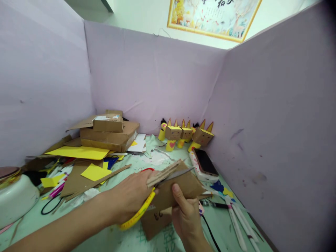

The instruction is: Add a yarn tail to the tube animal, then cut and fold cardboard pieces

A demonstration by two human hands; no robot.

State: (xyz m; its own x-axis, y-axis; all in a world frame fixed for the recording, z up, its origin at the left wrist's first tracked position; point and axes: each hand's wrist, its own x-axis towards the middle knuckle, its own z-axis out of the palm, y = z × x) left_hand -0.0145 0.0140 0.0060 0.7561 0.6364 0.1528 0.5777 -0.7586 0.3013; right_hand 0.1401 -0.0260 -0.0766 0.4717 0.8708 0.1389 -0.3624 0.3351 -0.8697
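My left hand (135,197) is closed around scissors with a yellow handle (139,213). A bit of red shows above that hand. The grey scissor blades (178,173) lie across a piece of brown cardboard (185,185), with a strip (165,172) standing up along the blades. Gripping the cardboard from below is my right hand (183,213), its thumb pressed on the face. Beneath both hands a darker cardboard piece (154,225) with black marks shows in part. My left fingers are mostly hidden behind the handle and strip.
Cardboard boxes (107,136) and yellow sheets (78,152) pile up at left, near a white container (17,197). Several cardboard-headed yellow figures (173,134) stand at the back. A phone (205,161) and white pens (236,224) lie at right. Pale panels (157,77) enclose the table.
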